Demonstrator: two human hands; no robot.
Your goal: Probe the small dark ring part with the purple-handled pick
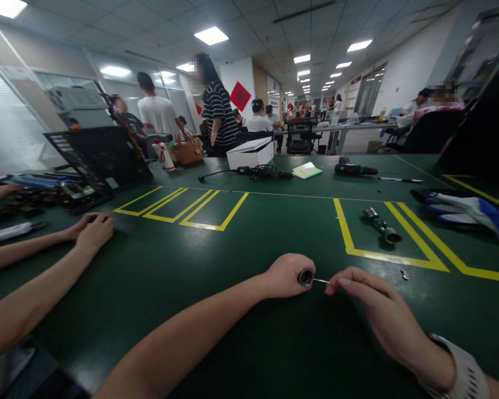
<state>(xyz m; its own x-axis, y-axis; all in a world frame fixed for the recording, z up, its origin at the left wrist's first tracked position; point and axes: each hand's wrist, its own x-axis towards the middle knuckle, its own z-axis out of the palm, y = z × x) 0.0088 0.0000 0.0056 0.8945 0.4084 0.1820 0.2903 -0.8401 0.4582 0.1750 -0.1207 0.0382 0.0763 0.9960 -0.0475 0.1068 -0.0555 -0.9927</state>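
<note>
My left hand (pixel 286 275) is closed in a fist round a small dark cylindrical metal part (pixel 305 277), whose round end faces right. My right hand (pixel 372 302) pinches a thin silver rod (pixel 321 281) that points into that round end. Both hands rest low over the green table (pixel 233 260), near its front edge. A similar metal cylinder part (pixel 381 226) lies inside a yellow-taped box to the upper right. A tiny metal piece (pixel 405 274) lies on the table right of my hands.
Another person's two forearms and hands (pixel 89 230) rest on the table at left. Further back stand a black open case (pixel 97 158), a white box (pixel 250 153), a green notepad (pixel 307 170), a black power tool (pixel 353 169) and blue-white gloves (pixel 468 209). Several people stand and sit beyond.
</note>
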